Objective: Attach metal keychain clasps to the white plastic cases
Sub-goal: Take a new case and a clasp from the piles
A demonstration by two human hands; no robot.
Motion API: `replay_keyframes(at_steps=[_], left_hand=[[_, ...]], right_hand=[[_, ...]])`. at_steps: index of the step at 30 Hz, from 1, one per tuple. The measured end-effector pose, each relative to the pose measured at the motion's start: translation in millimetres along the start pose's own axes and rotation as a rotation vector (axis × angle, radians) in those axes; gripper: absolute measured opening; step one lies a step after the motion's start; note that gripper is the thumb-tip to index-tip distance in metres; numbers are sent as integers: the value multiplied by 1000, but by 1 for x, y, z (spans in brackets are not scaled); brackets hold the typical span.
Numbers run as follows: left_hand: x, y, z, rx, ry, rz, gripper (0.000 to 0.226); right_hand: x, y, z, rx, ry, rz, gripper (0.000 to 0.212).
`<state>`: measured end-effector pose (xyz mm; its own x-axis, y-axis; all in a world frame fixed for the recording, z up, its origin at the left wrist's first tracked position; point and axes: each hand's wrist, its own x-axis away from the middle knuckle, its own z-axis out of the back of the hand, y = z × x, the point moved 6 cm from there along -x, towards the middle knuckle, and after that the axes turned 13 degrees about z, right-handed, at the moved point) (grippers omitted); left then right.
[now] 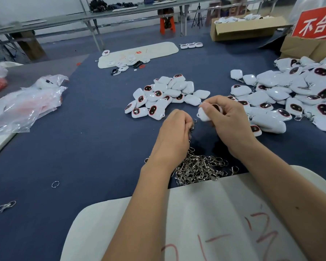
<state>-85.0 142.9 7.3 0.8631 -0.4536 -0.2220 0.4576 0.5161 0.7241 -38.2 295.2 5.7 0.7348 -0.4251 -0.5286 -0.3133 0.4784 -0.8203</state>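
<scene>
My right hand [228, 117] grips a white plastic case [204, 114] above the blue table, its fingers curled round it. Just to its left, my left hand [175, 132] pinches a metal keychain clasp [192, 125] that hangs from its fingers. The clasp sits a short gap away from the case. Below my hands lies a heap of metal clasps [198, 168]. A pile of white cases without clasps [164, 97] lies ahead at the centre. A larger pile of cases with clasps [290, 97] spreads to the right.
A white board with red writing [205, 223] lies at the near edge under my forearms. Loose rings [55, 184] and a clasp [5, 206] lie at the near left. Plastic bags [26, 104] are on the left. Cardboard boxes [243, 30] and a red sign [316, 23] stand far right.
</scene>
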Motion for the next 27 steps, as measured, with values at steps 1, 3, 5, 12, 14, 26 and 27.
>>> replay_keyframes(at_steps=[1,3,5,12,14,26,27], left_hand=[[1,1,-2,5,-21,5,22],[3,4,-5,17,-64,3,24],[4,5,-7,19,-90,-7,24],[4,3,-8,63,-108,5,22],[4,3,-8,67,-103,-4,23],[8,12,-6,43,-36,-17,33],[9,13,-6,43,-36,-24,31]], right_hand=[[-1,-1,1,19,11,7,16],[0,-2,0,64,-2,5,17],[1,-2,-1,101,-23,11,18],[3,-9,-5,164,-79,35,17],[2,-10,-4,172,-78,39,17],[1,-15,-4,189,-52,33,16],[1,-15,-4,193,-44,32,16]])
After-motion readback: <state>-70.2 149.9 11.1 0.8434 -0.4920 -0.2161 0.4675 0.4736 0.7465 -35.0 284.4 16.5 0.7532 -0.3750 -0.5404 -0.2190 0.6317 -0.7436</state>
